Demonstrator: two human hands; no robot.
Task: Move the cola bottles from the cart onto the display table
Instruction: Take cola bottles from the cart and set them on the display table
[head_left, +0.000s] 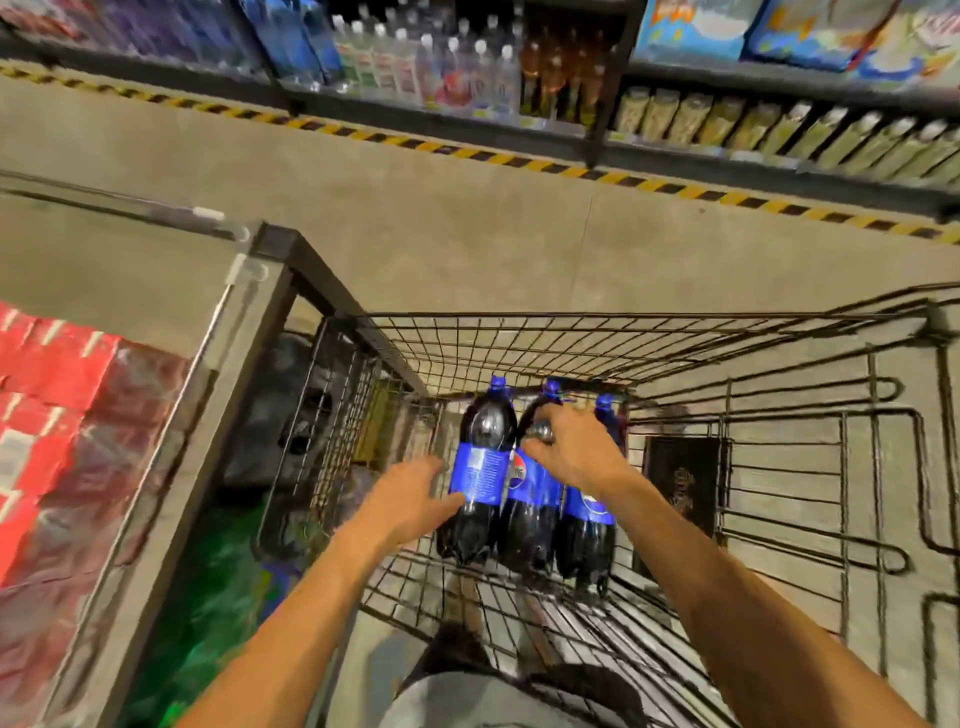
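Note:
Three dark cola bottles with blue caps and blue labels lie side by side on the bottom of the wire cart (649, 343): a left bottle (480, 462), a middle bottle (530, 514) and a right bottle (589, 535). My right hand (571, 452) reaches over the upper part of the middle bottle, fingers curved over its shoulder. My left hand (410, 499) is spread beside the left bottle, fingertips touching its label. The display table (156, 270), grey-topped with a metal rim, stands to the left of the cart.
Red shrink-wrapped packs (57, 415) sit on the table's near left part. Green packs (208, 613) lie under the table. Store shelves (519, 67) with bottles and boxes run along the far side, behind a yellow-black floor stripe (519, 161). A dark box (680, 483) stands beside the cart.

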